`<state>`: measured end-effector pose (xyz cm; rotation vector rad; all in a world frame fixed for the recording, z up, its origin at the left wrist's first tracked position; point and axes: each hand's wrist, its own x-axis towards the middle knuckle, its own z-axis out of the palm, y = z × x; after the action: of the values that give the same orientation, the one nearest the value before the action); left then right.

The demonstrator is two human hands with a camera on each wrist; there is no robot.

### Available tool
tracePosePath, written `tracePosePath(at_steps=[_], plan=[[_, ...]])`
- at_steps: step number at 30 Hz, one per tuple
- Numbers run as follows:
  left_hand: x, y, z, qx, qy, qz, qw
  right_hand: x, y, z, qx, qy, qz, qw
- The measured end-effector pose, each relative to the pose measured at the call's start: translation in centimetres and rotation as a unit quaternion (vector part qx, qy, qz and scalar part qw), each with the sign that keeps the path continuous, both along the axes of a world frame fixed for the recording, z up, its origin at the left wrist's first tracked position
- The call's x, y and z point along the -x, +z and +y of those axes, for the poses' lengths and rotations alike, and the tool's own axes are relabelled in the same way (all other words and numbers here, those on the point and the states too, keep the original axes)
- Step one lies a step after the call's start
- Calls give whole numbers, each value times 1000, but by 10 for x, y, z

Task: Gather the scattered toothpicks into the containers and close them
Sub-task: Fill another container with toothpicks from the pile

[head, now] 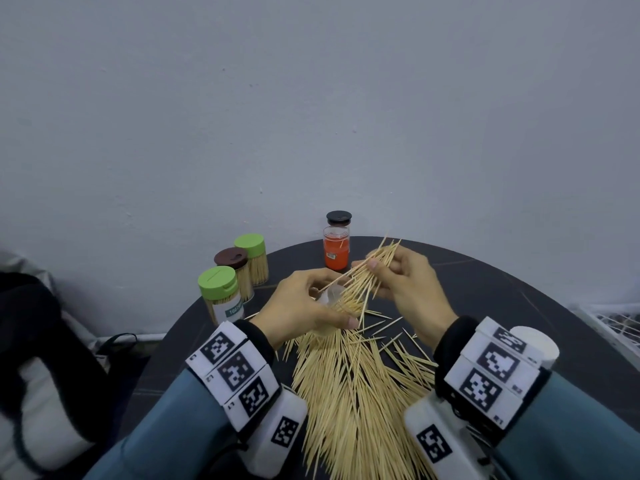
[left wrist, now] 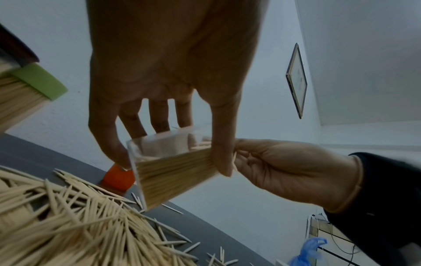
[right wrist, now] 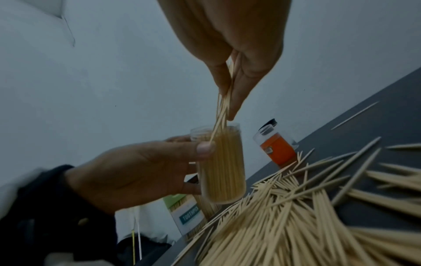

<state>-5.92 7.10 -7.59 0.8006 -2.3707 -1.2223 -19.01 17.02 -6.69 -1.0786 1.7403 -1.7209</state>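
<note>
**Feeding a bunch into the clear jar**

The loose toothpicks (head: 349, 382) are lying heaped on the near table (head: 519, 292). The left hand (head: 304, 306) is gripping the nearly full clear container (right wrist: 219, 165), tilted right; the right hand (head: 405, 282) is pinching a bunch (head: 370, 271) at its mouth. Advice: keep sticks parallel, feeding few. The near-left jar's label (right wrist: 190, 216) is reading "TOOTHPICK".

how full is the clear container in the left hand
Nearly full. In the right wrist view the clear container, gripped by the left hand, is packed with toothpicks almost to its open rim, where the right hand feeds in more.
</note>
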Motion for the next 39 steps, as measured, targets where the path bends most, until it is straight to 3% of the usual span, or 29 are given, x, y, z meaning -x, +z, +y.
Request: tracePosePath(at_steps=[5,9,15,23,30,39], plan=[[0,-1,0,-8,7,5,1000,-4,-5,-2,-25,9,3,1000],[0,-1,0,-11,6,9,1000,-6,-3,-2,-22,38,-77,996],[1,-2,0,-24,6,7,1000,-10,2,0,4,42,-116,992],[2,-2,3,-39,-12,25,999,-15,-2,2,40,36,-62,997],[2,-2,7,-38,-41,53,997,-17,-8,3,-67,85,-3,994],[3,-5,2,-70,-12,47,996,-3,8,4,-69,91,44,992]])
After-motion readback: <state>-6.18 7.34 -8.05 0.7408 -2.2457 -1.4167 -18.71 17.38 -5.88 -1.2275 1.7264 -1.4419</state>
